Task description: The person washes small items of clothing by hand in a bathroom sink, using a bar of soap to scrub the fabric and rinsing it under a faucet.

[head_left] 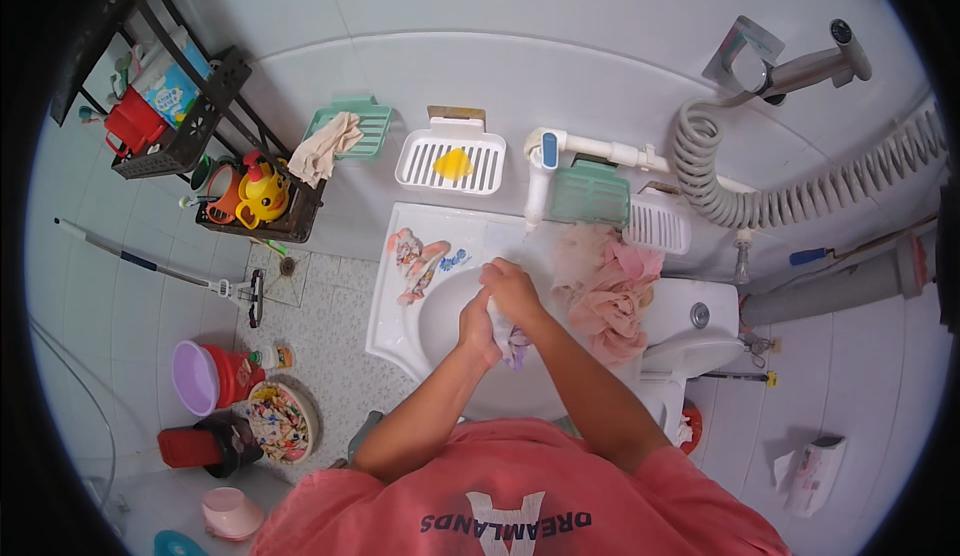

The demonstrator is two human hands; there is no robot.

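Over the white washbasin [439, 316], my left hand [477, 331] and my right hand [514, 290] are pressed together around a small white and purple cloth [514, 350]. Part of the cloth hangs below my palms, and the rest is hidden inside my hands. Just behind my hands is the white tap [538, 188] with a blue-topped handle. A crumpled patterned cloth [416, 263] lies on the basin's left ledge. To the right, a heap of pink sheer fabric [611, 293] covers the other ledge.
Soap racks line the wall; the white rack [450, 162] holds a yellow piece, the green rack [349, 128] a beige cloth. A toilet [694, 323] stands right of the basin. A dark shelf [225, 121], a purple basin [196, 377] and a laundry-filled basket [281, 421] are at left.
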